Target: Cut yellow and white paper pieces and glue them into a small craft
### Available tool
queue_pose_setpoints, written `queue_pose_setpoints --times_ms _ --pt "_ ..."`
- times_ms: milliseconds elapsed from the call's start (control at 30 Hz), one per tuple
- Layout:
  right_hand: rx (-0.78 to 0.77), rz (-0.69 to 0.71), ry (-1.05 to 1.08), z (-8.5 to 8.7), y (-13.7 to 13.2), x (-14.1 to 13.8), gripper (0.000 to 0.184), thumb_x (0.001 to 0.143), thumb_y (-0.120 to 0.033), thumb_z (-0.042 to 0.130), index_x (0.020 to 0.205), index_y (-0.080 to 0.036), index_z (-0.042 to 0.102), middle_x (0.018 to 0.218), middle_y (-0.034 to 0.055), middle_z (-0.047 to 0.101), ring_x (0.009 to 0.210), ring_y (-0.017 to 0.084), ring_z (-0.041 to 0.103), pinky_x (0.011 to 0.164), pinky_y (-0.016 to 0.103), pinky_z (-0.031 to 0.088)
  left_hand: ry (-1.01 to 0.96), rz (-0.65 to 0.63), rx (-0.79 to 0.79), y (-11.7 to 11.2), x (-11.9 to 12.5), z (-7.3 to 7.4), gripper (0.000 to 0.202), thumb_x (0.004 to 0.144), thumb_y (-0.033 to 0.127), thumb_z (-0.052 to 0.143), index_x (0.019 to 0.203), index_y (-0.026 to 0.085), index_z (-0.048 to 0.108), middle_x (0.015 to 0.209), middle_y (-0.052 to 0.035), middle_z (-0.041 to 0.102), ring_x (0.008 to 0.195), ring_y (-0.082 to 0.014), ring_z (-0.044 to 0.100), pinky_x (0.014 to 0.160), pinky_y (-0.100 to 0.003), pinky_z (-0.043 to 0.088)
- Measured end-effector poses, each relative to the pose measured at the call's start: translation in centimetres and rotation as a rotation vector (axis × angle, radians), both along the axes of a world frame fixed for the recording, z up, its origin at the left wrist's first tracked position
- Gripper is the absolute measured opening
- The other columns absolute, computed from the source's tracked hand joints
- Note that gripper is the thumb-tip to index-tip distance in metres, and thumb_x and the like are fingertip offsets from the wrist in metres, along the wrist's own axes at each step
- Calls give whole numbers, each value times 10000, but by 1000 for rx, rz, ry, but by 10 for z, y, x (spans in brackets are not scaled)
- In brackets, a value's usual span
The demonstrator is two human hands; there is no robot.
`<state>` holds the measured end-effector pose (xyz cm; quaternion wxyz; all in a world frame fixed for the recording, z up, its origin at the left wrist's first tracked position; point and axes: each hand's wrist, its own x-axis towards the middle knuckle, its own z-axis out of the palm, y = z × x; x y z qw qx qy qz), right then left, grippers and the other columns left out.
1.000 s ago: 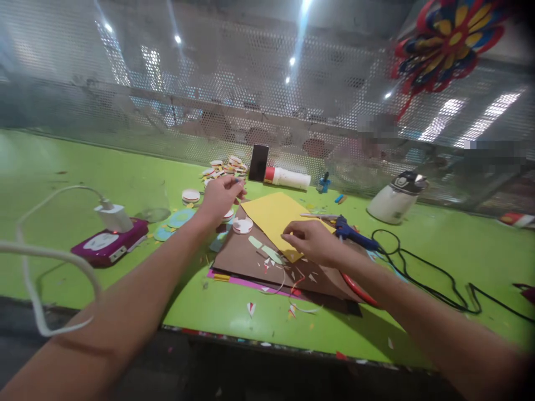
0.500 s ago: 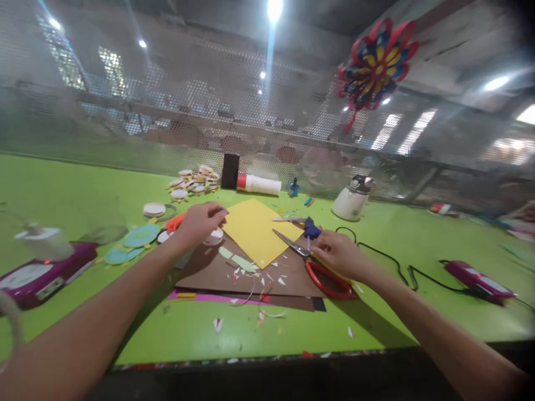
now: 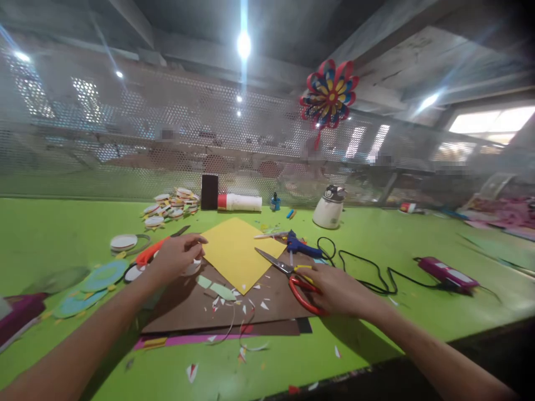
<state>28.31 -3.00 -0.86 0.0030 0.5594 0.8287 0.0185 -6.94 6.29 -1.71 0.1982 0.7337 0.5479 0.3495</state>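
My right hand (image 3: 338, 289) lies closed over the red handles of a pair of scissors (image 3: 288, 274), whose open blades point toward a yellow paper sheet (image 3: 234, 250). My left hand (image 3: 178, 255) is curled, fingers pinched near the yellow sheet's left corner, just above a small white disc (image 3: 193, 268); what it holds I cannot make out. Both sheets rest on a brown card (image 3: 200, 303) scattered with paper scraps and pale green cut-outs (image 3: 217, 288).
A blue glue gun (image 3: 298, 245) with a black cable (image 3: 368, 275) lies behind the scissors. A pile of round discs (image 3: 169, 203), a dark box (image 3: 209, 192), a white tube (image 3: 240, 202) and a white pot (image 3: 329, 209) stand at the back by the mesh. A magenta device (image 3: 447, 273) sits right.
The view has swung right and up. My right hand left the yellow sheet's edge and went onto the scissors' red handles. My left hand drew back from the disc pile toward the yellow sheet.
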Motion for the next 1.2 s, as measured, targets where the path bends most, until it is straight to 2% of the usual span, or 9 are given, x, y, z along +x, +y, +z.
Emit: queue_pose_setpoints --times_ms 100,233,367,500,633,733,800,933,1200 --pt "-22 -41 10 -2 5 0 468 720 -166 510 1180 -235 557 960 121 659 819 285 617 628 328 376 41 56 10 2 -3 2 373 755 430 474 955 184 671 771 -42 729 693 -223 653 612 -277 452" --pt "-50 -69 67 -7 8 2 572 741 -273 557 1303 -259 453 1062 128 665 876 291 631 649 321 394 113 141 21 11 -14 2 421 754 437 483 1009 164 677 924 -89 742 835 -266 668 675 -298 472" --pt "-71 -125 137 -10 8 1 507 775 -317 544 1275 -248 495 1050 135 683 884 296 634 675 327 399 169 182 4 23 -25 -3 420 754 409 488 1040 156 663 977 -116 738 823 -276 672 644 -304 482" --pt "-54 -143 158 -11 8 0 504 773 -304 513 1274 -253 509 1107 139 677 928 323 628 690 343 397 287 152 -51 37 -26 0 382 774 390 492 1032 165 662 946 -85 742 871 -264 673 691 -286 483" --pt "-39 -153 182 -12 5 1 519 739 -264 511 1257 -254 532 1091 125 688 911 316 633 674 333 386 423 117 -129 53 -12 11 349 840 354 499 1093 151 627 975 -78 716 903 -243 658 758 -304 493" --pt "-28 -146 206 -13 3 4 535 734 -256 512 1268 -243 531 1082 124 691 903 303 634 667 320 379 528 119 -187 67 7 15 328 875 323 549 1143 137 584 1109 -99 635 966 -231 616 828 -391 504" --pt "-20 -145 222 -13 2 5 543 728 -247 514 1271 -241 532 1082 120 691 904 299 632 663 312 372 580 125 -213 78 19 12 333 892 329 545 1183 168 553 1198 -94 572 1004 -219 591 836 -423 513" --pt "-14 -128 259 -14 1 7 531 723 -223 521 1253 -256 550 1066 100 694 909 278 622 653 295 352 650 159 -222 97 34 1 340 891 325 548 1192 168 546 1200 -98 569 1006 -217 591 835 -425 513" --pt "-16 -137 229 -17 3 8 516 713 -225 530 1226 -269 566 952 89 695 806 253 608 583 281 287 703 230 -192 111 39 -10 344 889 326 552 1193 167 544 1198 -98 570 1008 -219 591 834 -425 513"
